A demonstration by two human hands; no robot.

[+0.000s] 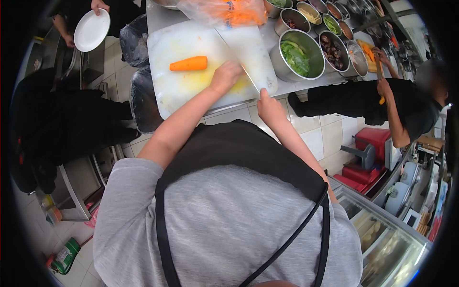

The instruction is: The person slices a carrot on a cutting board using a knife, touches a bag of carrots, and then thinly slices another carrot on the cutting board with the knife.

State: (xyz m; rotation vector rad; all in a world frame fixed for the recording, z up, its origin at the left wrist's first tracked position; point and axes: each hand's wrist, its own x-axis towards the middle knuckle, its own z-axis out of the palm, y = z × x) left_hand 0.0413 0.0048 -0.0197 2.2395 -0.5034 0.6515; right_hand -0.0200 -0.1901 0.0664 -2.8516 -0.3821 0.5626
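Note:
In the head view, my right hand [271,109] is wrapped around the handle of a knife [251,79], whose blade angles up and left over the white cutting board [165,45]. Beside the blade, my left hand [226,77] rests on the board with its fingers curled. A trace of orange shows at its fingertips, but what they hold is hidden. To the left of that hand lies a peeled whole carrot [189,63], apart from both hands. Yellow and orange stains mark the board around it.
A clear plastic bag [217,10] with orange pieces lies behind the board. Steel pots, one with leafy greens [295,58], stand at the right. Bins lined with black bags [145,103] are at the left. One co-worker holds a white plate [92,30]; another holds a knife.

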